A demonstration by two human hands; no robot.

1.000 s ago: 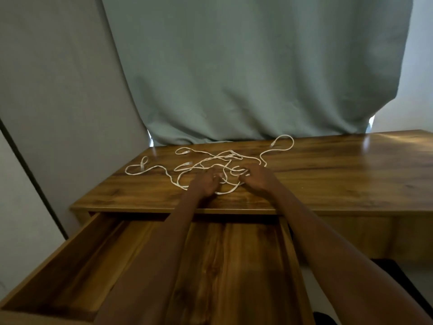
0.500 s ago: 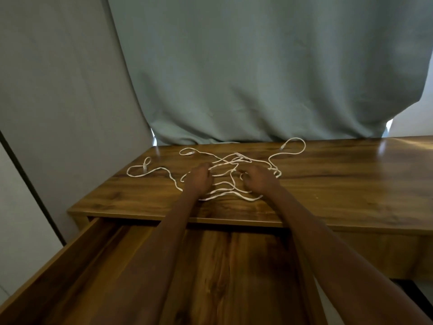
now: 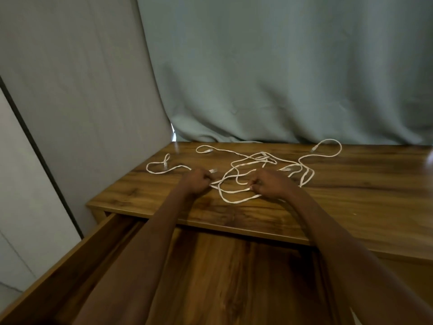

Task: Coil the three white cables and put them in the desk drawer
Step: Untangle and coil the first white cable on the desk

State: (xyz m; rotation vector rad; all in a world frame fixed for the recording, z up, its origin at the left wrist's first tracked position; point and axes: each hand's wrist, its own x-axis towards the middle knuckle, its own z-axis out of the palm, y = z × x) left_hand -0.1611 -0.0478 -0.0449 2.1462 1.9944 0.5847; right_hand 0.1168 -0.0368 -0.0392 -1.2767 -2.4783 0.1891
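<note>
Both hands down on the bench, working a tangle of white cables that lies loose and uncoiled on the wooden top, left of centre. Left hand has its fingers curled, pinching a strand near a connector end that sticks out just past the knuckles. Right hand also has fingers curled, gripping a strand at the fingertips; a short run of cable stretches between the two hands, roughly level. Below that run a slack loop sags toward the front edge of the bench. Cannot tell which of the three cables each hand has, they cross too much in the middle. Strays: one end runs off to the left into a small loop near the bench's left edge, another loops toward the back near the curtain, and a bigger loop with a connector sits at back right, well apart from the hands. A folded bundle of strands lies just right of the right hand. Drawer is pulled out wide under the forearms; no cable shows in the visible part of it. Grey-green curtain hangs behind the bench, grey panel on the left.
</note>
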